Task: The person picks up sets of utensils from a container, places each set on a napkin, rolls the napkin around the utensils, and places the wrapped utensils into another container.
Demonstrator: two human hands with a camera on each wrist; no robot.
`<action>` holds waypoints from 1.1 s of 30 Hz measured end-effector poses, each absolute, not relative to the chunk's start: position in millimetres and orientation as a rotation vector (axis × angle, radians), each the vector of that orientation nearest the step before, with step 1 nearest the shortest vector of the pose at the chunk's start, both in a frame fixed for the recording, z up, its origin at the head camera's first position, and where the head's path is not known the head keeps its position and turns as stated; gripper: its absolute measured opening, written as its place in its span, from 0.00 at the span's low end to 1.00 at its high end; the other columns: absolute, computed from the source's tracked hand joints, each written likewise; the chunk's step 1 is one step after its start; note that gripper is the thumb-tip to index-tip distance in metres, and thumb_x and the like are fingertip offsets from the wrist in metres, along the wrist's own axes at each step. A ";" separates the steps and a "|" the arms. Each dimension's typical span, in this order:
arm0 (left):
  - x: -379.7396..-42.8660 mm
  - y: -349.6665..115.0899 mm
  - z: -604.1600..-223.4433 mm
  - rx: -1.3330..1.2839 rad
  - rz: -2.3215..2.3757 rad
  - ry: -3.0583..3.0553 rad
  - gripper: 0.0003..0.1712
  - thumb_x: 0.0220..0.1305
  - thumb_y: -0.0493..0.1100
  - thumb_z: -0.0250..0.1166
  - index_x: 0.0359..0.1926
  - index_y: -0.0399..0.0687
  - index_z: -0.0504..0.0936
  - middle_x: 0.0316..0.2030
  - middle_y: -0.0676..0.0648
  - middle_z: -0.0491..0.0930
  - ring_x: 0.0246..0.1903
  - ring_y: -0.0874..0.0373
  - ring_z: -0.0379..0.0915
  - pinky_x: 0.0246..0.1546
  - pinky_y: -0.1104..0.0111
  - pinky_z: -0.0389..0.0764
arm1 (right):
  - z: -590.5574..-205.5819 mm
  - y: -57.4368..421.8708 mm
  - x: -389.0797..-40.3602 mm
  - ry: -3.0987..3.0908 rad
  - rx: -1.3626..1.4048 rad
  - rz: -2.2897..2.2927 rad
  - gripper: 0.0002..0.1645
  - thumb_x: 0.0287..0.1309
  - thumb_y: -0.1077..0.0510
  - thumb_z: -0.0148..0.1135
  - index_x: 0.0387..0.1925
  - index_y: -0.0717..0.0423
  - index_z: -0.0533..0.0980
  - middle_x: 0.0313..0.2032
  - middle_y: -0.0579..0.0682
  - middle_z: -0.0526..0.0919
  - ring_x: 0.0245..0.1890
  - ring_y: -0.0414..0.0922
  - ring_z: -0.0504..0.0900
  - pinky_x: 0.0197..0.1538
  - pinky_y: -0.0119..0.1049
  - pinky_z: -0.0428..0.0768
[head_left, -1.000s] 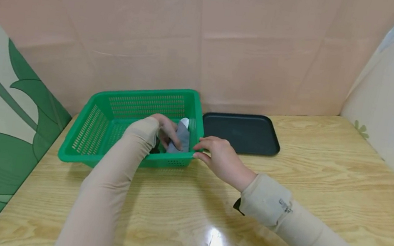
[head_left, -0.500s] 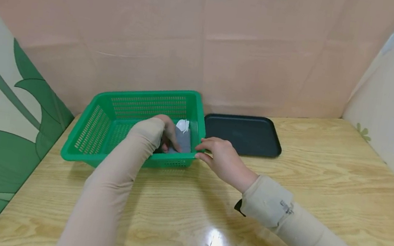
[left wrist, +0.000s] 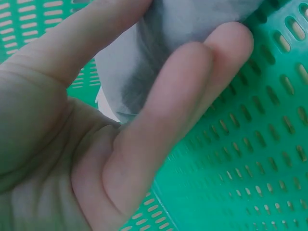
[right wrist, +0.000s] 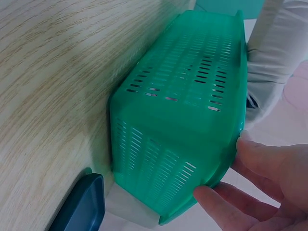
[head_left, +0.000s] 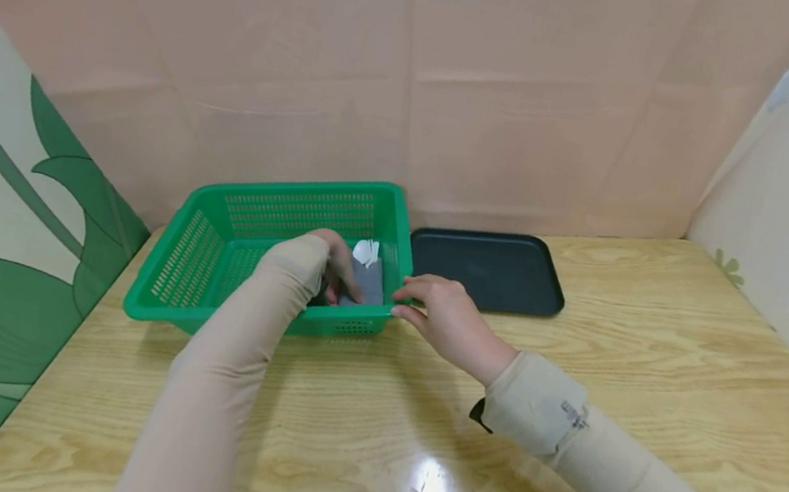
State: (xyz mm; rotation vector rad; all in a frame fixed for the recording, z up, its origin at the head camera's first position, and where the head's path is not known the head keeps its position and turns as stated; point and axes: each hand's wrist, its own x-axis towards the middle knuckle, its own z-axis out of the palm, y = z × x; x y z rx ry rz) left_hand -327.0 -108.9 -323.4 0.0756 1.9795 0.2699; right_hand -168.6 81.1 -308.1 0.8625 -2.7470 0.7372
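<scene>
My left hand (head_left: 340,266) reaches down into the green plastic basket (head_left: 301,181) at its right end. In the left wrist view its thumb and curled fingers grip a grey cutlery pouch (left wrist: 178,24). White cutlery ends, one shaped like a spoon bowl (head_left: 363,253), stick out of the pouch's far end. The pouch lies close to the basket's right wall, its near part hidden by the hand and rim. With thumb and fingers my right hand (head_left: 442,311) pinches the basket's rim at the near right corner, as the right wrist view also shows.
Just right of the basket a black rectangular tray (head_left: 485,269) lies flat on the wooden table (head_left: 654,341). A pinkish sheet (head_left: 523,87) hangs behind the table. Flower-printed panels stand at the left and right.
The pouch has flattened down in the basket, and more of the white cutlery ends now shows. My left hand has shifted slightly; the right hand stays at the rim.
</scene>
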 end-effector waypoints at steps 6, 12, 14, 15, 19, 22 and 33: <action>-314.0 -104.5 -308.1 0.061 0.190 2.037 0.21 0.63 0.55 0.59 0.36 0.39 0.77 0.19 0.54 0.80 0.30 0.64 0.76 0.41 0.76 0.70 | -309.9 80.2 -169.2 -2.748 0.858 0.747 0.13 0.56 0.58 0.62 0.42 0.59 0.81 0.48 0.61 0.82 0.53 0.53 0.79 0.52 0.45 0.78; -312.2 -103.2 -305.9 0.023 0.242 2.107 0.26 0.68 0.53 0.52 0.49 0.32 0.73 0.23 0.49 0.82 0.30 0.61 0.79 0.56 0.71 0.69 | -307.9 79.6 -168.6 -2.738 0.859 0.738 0.12 0.56 0.58 0.63 0.41 0.60 0.82 0.48 0.60 0.82 0.53 0.53 0.79 0.53 0.46 0.77; -313.5 -103.2 -306.4 -0.010 0.251 2.133 0.26 0.67 0.54 0.53 0.47 0.33 0.75 0.25 0.48 0.83 0.32 0.60 0.80 0.56 0.70 0.70 | -307.5 79.7 -168.8 -2.733 0.863 0.738 0.12 0.56 0.58 0.63 0.41 0.60 0.82 0.47 0.60 0.83 0.53 0.53 0.79 0.53 0.46 0.78; -314.5 -103.3 -306.6 -0.023 0.238 2.149 0.26 0.66 0.56 0.54 0.45 0.34 0.76 0.27 0.47 0.83 0.35 0.59 0.80 0.56 0.70 0.71 | -307.1 79.8 -168.7 -2.734 0.863 0.736 0.12 0.56 0.58 0.63 0.41 0.60 0.82 0.47 0.60 0.83 0.53 0.53 0.79 0.54 0.46 0.77; -319.3 -103.3 -307.2 -0.023 0.088 2.199 0.29 0.60 0.63 0.57 0.36 0.41 0.84 0.30 0.50 0.84 0.43 0.59 0.75 0.50 0.70 0.73 | -307.2 80.2 -169.2 -2.739 0.867 0.730 0.13 0.56 0.58 0.62 0.41 0.60 0.82 0.47 0.59 0.83 0.53 0.53 0.79 0.56 0.48 0.75; -319.3 -103.2 -306.9 -0.013 0.036 2.202 0.30 0.60 0.65 0.56 0.38 0.43 0.83 0.29 0.51 0.83 0.42 0.58 0.72 0.47 0.70 0.73 | -306.9 80.4 -169.3 -2.739 0.867 0.730 0.13 0.56 0.58 0.62 0.41 0.60 0.82 0.47 0.58 0.83 0.53 0.53 0.79 0.57 0.49 0.74; -312.7 -107.3 -289.4 0.068 0.055 2.342 0.40 0.59 0.64 0.58 0.62 0.39 0.68 0.52 0.42 0.79 0.55 0.50 0.73 0.55 0.63 0.74 | -307.0 80.8 -169.2 -2.731 0.861 0.731 0.12 0.56 0.58 0.63 0.41 0.60 0.82 0.46 0.59 0.83 0.53 0.53 0.79 0.57 0.49 0.74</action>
